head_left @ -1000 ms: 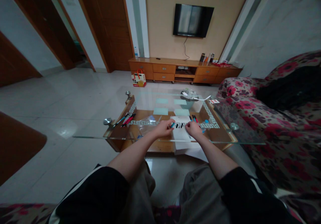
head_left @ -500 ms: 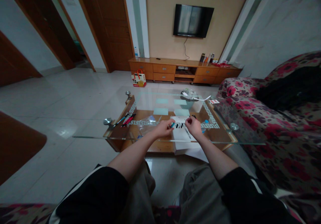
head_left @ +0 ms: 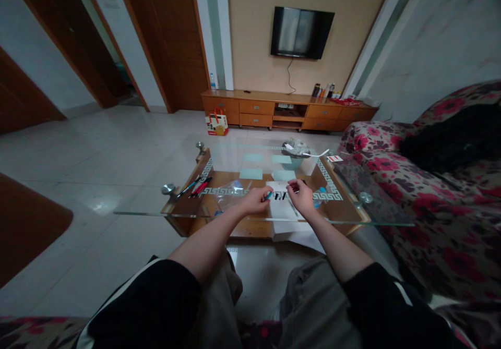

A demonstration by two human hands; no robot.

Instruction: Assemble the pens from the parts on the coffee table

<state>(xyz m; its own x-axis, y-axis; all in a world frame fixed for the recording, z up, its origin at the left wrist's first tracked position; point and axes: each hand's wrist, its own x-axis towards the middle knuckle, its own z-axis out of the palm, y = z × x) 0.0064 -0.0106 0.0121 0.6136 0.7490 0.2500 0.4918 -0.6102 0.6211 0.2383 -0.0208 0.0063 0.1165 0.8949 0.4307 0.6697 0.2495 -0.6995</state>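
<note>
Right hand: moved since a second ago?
Yes. The right hand has shifted up the frame and slightly left, farther along the white paper sheet, judged against the glass-topped table's patterned border.

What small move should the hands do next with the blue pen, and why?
Probably the right hand should pinch the free end of the blue pen. The left hand holds the pen over the white sheet, tip toward the right hand, whose fingers are close but seem apart from it. What the right hand itself holds is too small to tell.
</note>
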